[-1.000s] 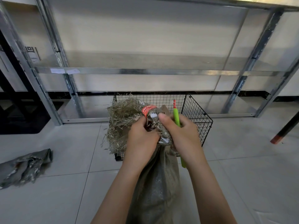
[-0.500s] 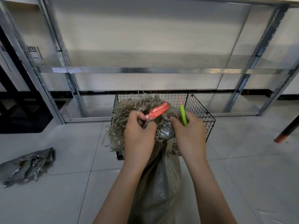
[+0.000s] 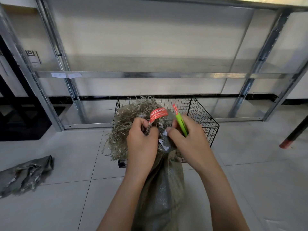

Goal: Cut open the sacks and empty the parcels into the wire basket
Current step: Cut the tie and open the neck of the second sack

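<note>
Head view: a grey-green woven sack (image 3: 160, 189) is seen standing upright between the forearms, just in front of the wire basket (image 3: 205, 117). Its neck is bunched, and its mouth is frayed into a mass of loose, straw-like strands. A red printed band (image 3: 157, 114) is wrapped at the neck. The neck is gripped by the left hand (image 3: 141, 144), with the fingers curled into the fabric. Beside it, the fabric is pinched by the right hand (image 3: 188, 140), in which a slim lime-green cutter (image 3: 181, 124) with a red tip is also clasped. The basket, a rectangular box of black square mesh, is set on glossy pale floor tiles (image 3: 66, 197) before a galvanised steel rack (image 3: 150, 75). A crumpled, flattened sack (image 3: 25, 174) of the same weave is lying well to the left.
</note>
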